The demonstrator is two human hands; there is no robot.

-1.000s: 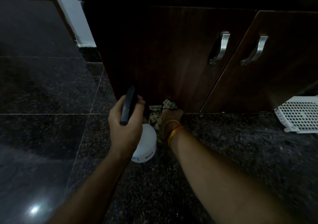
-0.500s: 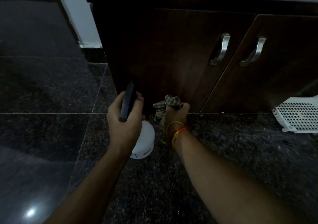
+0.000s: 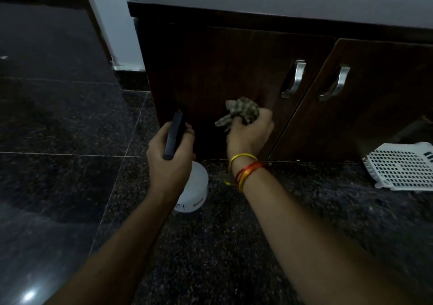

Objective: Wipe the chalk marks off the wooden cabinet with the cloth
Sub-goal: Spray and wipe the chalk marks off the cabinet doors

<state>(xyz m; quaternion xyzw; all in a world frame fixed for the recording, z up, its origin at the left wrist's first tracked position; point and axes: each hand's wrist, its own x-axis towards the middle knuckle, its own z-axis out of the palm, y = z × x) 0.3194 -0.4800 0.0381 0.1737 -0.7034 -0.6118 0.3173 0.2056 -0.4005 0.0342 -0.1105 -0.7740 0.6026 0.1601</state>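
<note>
While the dark stone floor (image 3: 70,117) is carrying everything in view, the wooden cabinet (image 3: 210,70) is standing on it against the wall, its two doors facing the person and its two metal handles (image 3: 294,79) sitting where the doors meet. No chalk marks are showing on the dark wood in this dim light, so how much is left to wipe is hard to judge. A white slotted tray (image 3: 403,168) is lying on the floor near the bottom right corner of the cabinet.

The left hand (image 3: 168,159) is curling its fingers round the black trigger head of a spray bottle (image 3: 194,187), whose white body is hanging below the palm just above the floor; it is probably being kept close and pointed at the left door so the wood can be wetted again. The right hand (image 3: 250,133) is bunching the checked cloth (image 3: 241,112) in a tight fist and pressing it against the lower half of the left door, near its right edge, likely so the wad can rub hard.

Compared with half a second ago, the cloth and right hand are sitting higher up the door, having risen from its bottom edge, while the bottle hand is staying about where it was.
</note>
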